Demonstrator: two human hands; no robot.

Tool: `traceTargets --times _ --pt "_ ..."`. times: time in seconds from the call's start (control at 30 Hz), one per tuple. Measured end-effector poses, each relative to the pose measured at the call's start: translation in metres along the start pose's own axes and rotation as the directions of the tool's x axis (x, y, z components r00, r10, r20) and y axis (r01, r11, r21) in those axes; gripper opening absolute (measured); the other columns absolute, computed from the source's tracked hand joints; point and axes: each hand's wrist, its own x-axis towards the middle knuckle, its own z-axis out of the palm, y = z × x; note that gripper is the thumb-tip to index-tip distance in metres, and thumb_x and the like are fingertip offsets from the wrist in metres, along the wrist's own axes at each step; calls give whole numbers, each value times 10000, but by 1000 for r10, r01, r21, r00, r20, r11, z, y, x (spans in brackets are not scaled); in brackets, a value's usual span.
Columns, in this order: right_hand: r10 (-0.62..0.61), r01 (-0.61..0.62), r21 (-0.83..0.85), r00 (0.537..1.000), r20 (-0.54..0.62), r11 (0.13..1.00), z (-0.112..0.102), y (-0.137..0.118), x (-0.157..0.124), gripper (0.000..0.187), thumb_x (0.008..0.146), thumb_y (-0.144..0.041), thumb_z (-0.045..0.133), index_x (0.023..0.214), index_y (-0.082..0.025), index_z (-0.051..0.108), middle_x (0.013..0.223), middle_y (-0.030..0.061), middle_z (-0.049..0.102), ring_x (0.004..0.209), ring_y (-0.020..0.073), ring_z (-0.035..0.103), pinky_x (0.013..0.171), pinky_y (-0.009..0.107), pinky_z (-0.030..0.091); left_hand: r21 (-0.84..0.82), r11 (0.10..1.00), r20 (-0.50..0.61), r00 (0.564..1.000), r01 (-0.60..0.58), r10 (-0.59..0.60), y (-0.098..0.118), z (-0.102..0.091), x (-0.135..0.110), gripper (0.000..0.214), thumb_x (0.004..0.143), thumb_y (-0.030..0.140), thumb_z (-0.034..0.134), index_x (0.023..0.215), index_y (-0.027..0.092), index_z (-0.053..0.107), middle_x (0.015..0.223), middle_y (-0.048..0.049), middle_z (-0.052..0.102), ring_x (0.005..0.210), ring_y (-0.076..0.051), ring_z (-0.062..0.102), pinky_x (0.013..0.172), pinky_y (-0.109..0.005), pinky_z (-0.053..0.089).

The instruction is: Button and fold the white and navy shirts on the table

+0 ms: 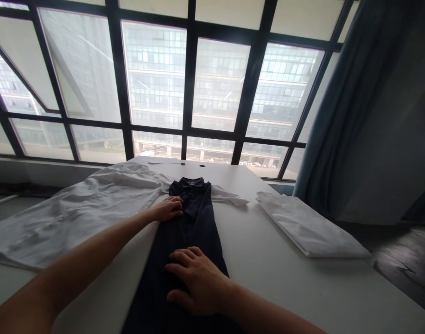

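Left of the left fingers (pixel 176 199), a broad, rumpled white cloth (pixel 69 213) spreads over the smooth white desk (pixel 254 255); the shirt is best worked without catching it. The left hand (pixel 168 208) lies palm down, its fingers loosely extended and seemingly gripping nothing, on the left side of a long, narrow, dark navy fabric shirt (pixel 201 227). The shirt runs beneath both hands, its collar (pixel 192 182) just beyond the left fingers. The step looks like smoothing: the left fingers would do well to anchor lightly, without bunching the front. Nearer the body, the right hand (pixel 198 280) rests on the shirt, fingers slightly spread, thumb apart, holding nothing visible; a flat, even stroke should ease creases without skewing the edges. Well right of these fingers lies a flat, folded white fabric piece (pixel 313 227)
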Motion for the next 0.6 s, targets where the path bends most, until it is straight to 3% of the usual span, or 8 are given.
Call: traceTargets --times 0.1,0.2,0.4,0.6 --pt "-4 1 68 999 44 998 -6 -1 -1 640 971 -584 486 1490 -213 427 1564 108 373 1470 258 263 1220 471 101 20 986 -13 986 168 -168 -17 12 6 606 965 585 398 1380 167 538 1597 -141 313 1489 -302 240 1197 -444 237" --pt "-24 9 146 994 102 989 -13 -2 -1 731 960 -651 446 1544 -226 335 1604 99 276 1499 253 180 1228 482 41 66 950 17 952 305 -306 -36 24 17 749 968 587 336 1535 99 327 1641 -164 140 1520 -310 79 1211 -474 166" --pt "-79 60 119 984 157 991 -13 6 -1 784 942 -617 515 1572 -228 254 1612 112 232 1493 281 191 1220 520 59 149 880 54 885 452 -463 -63 31 52 757 990 542 235 1581 72 179 1646 -147 24 1522 -296 1 1206 -501 114" --pt "-153 168 -77 974 166 983 13 18 2 545 1055 -377 376 1559 -222 240 1597 92 294 1483 231 238 1215 516 157 119 831 55 832 543 -552 -76 33 82 798 978 606 158 1584 86 163 1647 -137 3 1525 -285 -19 1198 -533 107"
